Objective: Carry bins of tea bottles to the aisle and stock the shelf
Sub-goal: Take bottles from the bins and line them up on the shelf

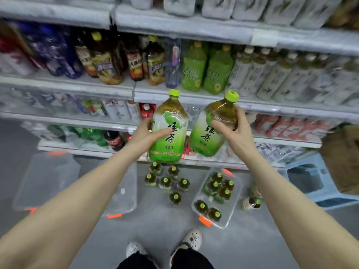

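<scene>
My left hand [144, 133] grips a large green tea bottle [171, 136] upright by its side. My right hand [231, 125] grips a second green tea bottle [206, 140], tilted to the right, around its upper part. Both are held in front of the shelf [174, 94] that carries green-labelled bottles [206, 70]. On the floor below, a clear bin [235, 206] holds several tea bottles, and several more bottles [167, 181] stand loose beside it.
Two clear bins [46, 181] [124, 193] with orange latches lie on the floor at left. A blue crate [314, 179] and a brown box [342, 158] are at right. My shoes [192, 237] are near the bottom edge.
</scene>
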The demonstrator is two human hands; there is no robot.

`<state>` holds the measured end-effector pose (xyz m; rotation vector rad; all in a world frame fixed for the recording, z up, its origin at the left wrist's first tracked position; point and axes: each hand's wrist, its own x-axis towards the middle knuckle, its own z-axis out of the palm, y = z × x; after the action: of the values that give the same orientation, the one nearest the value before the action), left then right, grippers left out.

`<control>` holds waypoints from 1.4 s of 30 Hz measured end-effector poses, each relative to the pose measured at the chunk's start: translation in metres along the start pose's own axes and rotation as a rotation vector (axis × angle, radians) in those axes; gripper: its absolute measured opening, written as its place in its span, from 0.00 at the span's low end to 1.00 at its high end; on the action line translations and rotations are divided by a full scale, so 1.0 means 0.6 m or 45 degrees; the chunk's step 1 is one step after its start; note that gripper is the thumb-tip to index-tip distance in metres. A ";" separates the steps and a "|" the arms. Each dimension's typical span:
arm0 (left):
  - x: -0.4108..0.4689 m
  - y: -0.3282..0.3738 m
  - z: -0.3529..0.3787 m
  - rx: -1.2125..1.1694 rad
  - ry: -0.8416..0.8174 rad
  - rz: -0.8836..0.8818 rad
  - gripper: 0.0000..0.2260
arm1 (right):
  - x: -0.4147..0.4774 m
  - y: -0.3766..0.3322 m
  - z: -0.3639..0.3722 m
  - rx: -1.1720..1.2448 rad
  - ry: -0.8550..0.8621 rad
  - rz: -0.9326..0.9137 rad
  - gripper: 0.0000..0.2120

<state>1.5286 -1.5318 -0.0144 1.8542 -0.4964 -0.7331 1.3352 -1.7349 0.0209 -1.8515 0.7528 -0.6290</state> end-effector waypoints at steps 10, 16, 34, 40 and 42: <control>-0.074 0.243 -0.246 -0.008 0.215 0.523 0.41 | 0.057 -0.364 0.039 -0.038 0.043 -0.529 0.28; -0.086 0.395 -0.329 -0.081 0.316 0.759 0.36 | 0.112 -0.563 0.021 -0.104 0.036 -0.784 0.30; 0.084 0.646 -0.410 -0.274 0.548 0.912 0.37 | 0.521 -0.801 -0.015 0.024 0.020 -0.910 0.32; 0.137 0.677 -0.398 -0.251 0.548 0.919 0.36 | 0.638 -0.761 0.015 0.025 0.004 -0.834 0.34; 0.152 0.682 -0.395 -0.244 0.552 0.919 0.32 | 0.671 -0.754 0.020 0.069 0.021 -0.792 0.34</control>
<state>1.7558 -1.5856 0.4065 1.4423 -0.7170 0.1039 1.7119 -1.8852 0.4709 -2.0315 0.1480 -1.0428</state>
